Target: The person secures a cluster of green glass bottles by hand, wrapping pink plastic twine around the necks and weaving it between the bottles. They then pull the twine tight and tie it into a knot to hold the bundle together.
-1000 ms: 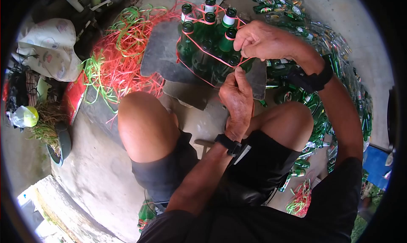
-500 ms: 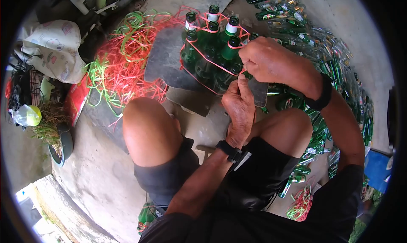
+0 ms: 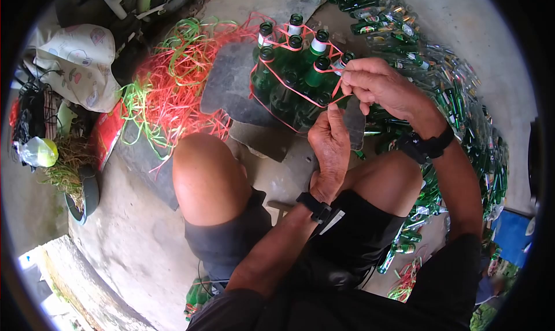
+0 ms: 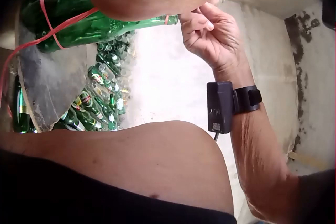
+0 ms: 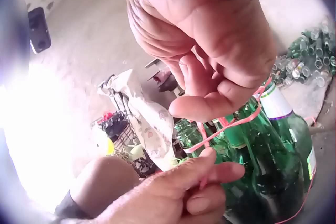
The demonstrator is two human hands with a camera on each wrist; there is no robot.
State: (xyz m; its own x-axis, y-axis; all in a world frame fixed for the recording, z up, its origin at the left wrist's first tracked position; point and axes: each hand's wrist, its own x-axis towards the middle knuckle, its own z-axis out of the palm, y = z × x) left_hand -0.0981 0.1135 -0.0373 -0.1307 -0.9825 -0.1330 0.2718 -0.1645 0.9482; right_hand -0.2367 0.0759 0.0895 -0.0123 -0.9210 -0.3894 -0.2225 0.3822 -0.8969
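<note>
Several green glass bottles [image 3: 282,91] stand bunched upright on a dark flat board [image 3: 222,79]. Pink plastic twine [image 3: 298,92] runs around and between their necks, and another strand circles the bunch lower down. At the near right corner, my left hand [image 3: 329,143] pinches the twine between thumb and fingers, close to a bottle's mouth. Just above and to the right, my right hand [image 3: 378,87] holds a strand between thumb and forefinger, its other fingers loosely bent. In the right wrist view the twine [image 5: 226,125] crosses the bottle necks between both hands.
A tangled heap of pink and green twine [image 3: 179,88] lies left of the board. Many bottles [image 3: 428,59] are piled along the right. A potted plant [image 3: 69,175] and a pale printed cloth bag [image 3: 78,65] are at far left. My bare knees [image 3: 208,178] flank the near side.
The right hand has turned and its fingers have loosened from a tighter fist, baring the twine strand and a bottle neck beside it. The left hand keeps its pinch at the same corner.
</note>
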